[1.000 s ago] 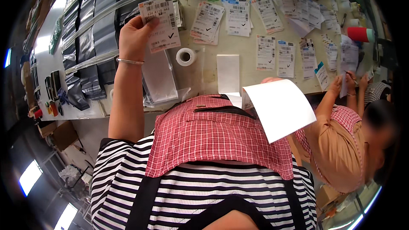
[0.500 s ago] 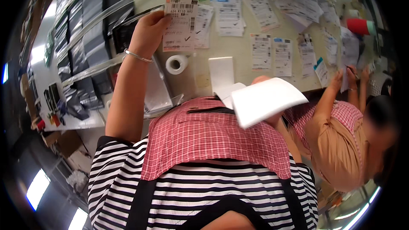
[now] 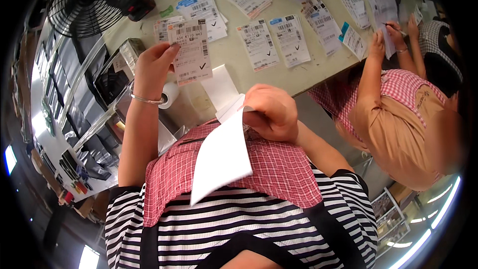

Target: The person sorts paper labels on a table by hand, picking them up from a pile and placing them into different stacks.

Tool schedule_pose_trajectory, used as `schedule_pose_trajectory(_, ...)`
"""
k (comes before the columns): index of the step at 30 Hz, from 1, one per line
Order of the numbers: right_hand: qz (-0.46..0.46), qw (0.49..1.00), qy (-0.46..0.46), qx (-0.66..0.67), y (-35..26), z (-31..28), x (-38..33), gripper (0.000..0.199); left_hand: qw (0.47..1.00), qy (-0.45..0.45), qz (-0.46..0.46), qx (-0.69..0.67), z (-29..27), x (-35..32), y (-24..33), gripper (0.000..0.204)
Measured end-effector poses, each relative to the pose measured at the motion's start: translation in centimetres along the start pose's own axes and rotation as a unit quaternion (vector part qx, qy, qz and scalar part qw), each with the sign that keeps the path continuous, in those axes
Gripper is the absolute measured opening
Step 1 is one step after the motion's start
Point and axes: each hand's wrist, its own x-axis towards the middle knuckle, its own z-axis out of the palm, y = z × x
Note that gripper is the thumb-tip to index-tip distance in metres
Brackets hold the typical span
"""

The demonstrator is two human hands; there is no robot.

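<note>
Pinched between the thumb and fingers of my left hand (image 3: 153, 69) is a printed shipping label (image 3: 191, 52) with barcodes and a handwritten tick, raised above the table. My right hand (image 3: 271, 112) is closed on white paper sheets (image 3: 224, 154), which bend down toward me in front of my checked apron with their blank side showing. How many sheets there are, I cannot tell. More white paper (image 3: 219, 87) lies on the table edge just beyond that hand, partly behind it. A white roll (image 3: 170, 94) stands beside my left wrist.
Several stacks of ticked labels (image 3: 257, 45) lie across the table (image 3: 234, 10). A black fan (image 3: 94, 0) stands at the far left, with grey plastic bags (image 3: 64, 94) at the left. On the right, a co-worker's hands (image 3: 383, 40) hold a pen and paper.
My right hand has swung the white sheets left and down toward me, and its fingers now show. The label in my left hand is lower in the picture. The view has shifted.
</note>
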Motion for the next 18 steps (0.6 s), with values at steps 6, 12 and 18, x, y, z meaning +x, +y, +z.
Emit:
schedule_pose_trajectory(6, -0.005, 1.000, 0.001, 0.002, 0.2, -0.4, -0.3, 0.018, 0.999, -0.039, -0.017, -0.011, 1.6, -0.1, 0.5, 0.025)
schedule_pose_trajectory(12, -0.005, 1.000, -0.004, -0.001, 0.2, -0.6, -0.5, 0.021, 0.997, -0.076, -0.024, -0.005, 3.3, -0.4, 1.0, 0.023)
schedule_pose_trajectory(18, -0.006, 1.000, -0.010, -0.014, 0.4, -0.7, -0.3, 0.020, 0.989, -0.122, -0.057, -0.060, 5.2, 0.5, 0.7, 0.024)
